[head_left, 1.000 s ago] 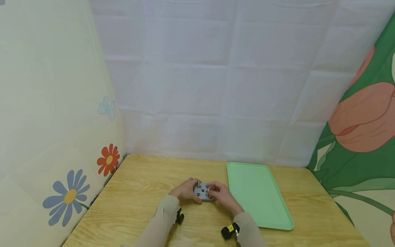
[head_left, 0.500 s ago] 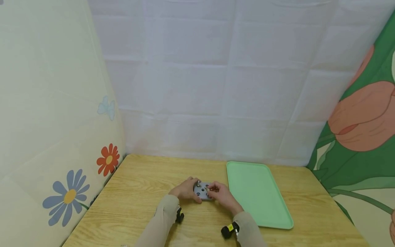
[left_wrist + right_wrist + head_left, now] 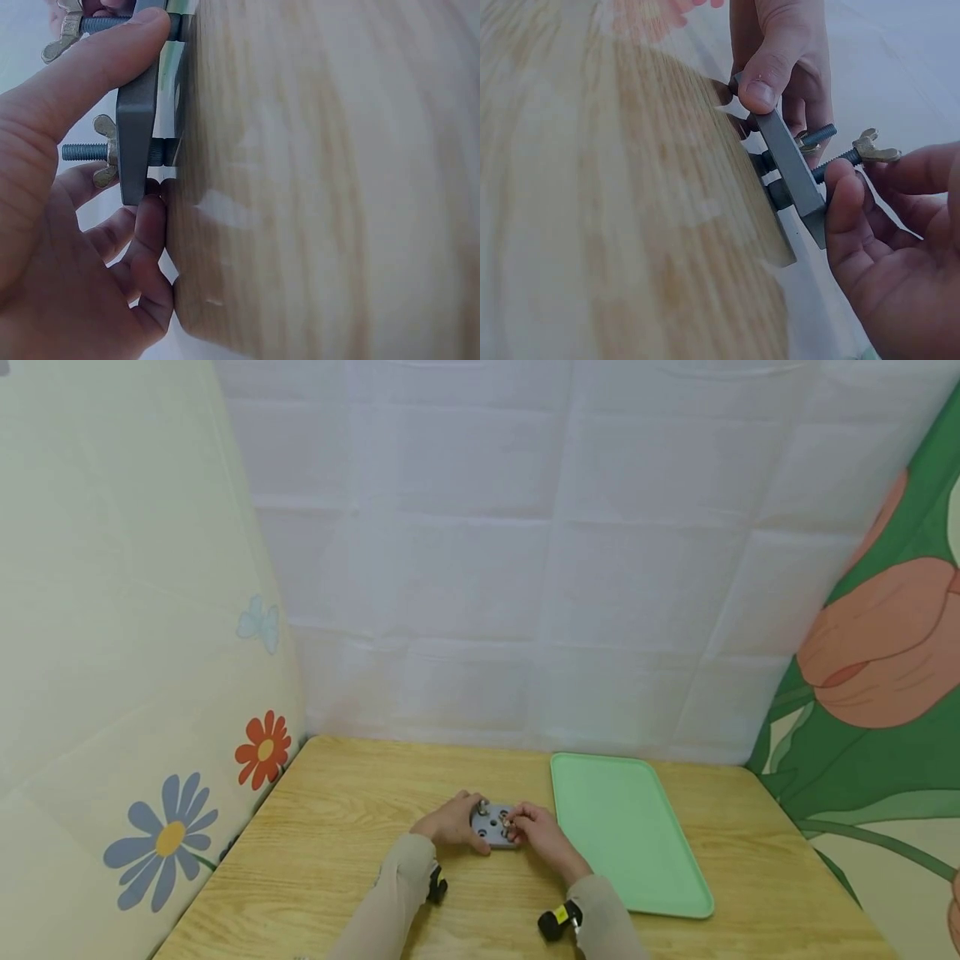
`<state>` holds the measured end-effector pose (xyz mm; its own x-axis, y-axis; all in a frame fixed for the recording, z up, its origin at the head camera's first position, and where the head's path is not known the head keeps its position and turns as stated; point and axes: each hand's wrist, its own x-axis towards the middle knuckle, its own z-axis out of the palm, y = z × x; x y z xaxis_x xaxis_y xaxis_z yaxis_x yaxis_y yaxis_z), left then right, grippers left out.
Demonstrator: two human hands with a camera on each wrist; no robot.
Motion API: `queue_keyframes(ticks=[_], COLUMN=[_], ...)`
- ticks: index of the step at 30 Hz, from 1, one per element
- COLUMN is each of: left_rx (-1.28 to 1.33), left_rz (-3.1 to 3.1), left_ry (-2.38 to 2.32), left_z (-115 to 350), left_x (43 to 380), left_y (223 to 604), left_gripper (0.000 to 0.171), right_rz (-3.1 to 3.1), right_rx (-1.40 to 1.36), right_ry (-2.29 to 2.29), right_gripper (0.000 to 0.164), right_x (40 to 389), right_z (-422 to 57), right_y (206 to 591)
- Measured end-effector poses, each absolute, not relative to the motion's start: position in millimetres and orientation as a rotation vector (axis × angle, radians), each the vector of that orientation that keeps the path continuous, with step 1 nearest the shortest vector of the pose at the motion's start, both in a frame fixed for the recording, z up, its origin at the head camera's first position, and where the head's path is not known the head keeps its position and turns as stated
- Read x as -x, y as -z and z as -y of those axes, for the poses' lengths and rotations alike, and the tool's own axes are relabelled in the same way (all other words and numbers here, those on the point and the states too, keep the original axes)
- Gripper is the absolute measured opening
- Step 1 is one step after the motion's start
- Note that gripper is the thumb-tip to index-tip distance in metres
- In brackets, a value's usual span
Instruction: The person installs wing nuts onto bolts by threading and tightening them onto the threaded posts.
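Grey plate (image 3: 492, 833), head view: right there over the wooden table (image 3: 352, 793), left of the green tray (image 3: 630, 835).
Left hand (image 3: 52, 262), left wrist view: curled round the plate's edge, beside a bolt (image 3: 84, 152).
Right hand (image 3: 900, 270), right wrist view: fingers in tight, pinching a wing nut (image 3: 876, 150).

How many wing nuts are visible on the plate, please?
2. One wing nut sits against the plate near the left hand; the other wing nut is by the right hand, farther up its bolt. Others may be hidden.
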<state>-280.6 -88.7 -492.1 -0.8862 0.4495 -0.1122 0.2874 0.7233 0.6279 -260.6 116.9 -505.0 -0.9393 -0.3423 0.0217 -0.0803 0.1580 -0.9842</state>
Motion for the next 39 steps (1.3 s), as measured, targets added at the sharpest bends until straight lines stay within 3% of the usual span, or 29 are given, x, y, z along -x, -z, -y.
queue_keyframes(ticks=[8,16,28,39], left_rx=[-0.577,-0.574,-0.57,-0.565], left_rz=[-2.663,-2.674,-2.667,-2.656], left_ry=[-0.932,-0.924,-0.924,-0.937], left_z=[89.1,88.9,89.8,89.7], left_x=[279.9,280.7,282.0,281.5], left_y=[492.2,494.4,494.3,493.4], left_gripper=[0.081,0.082,0.081,0.08], right_rz=[-2.264,-2.315,-2.341,-2.401], right_rx=[0.424,0.493,0.466,0.497], right_ry=[1.839,1.808,1.757,1.709], right_gripper=[0.013,0.032,0.023,0.016], right_x=[260.3,258.0,239.6,260.3], right_z=[-117.1,-116.9,-115.0,-117.6], right_y=[506.1,504.8,474.1,506.9])
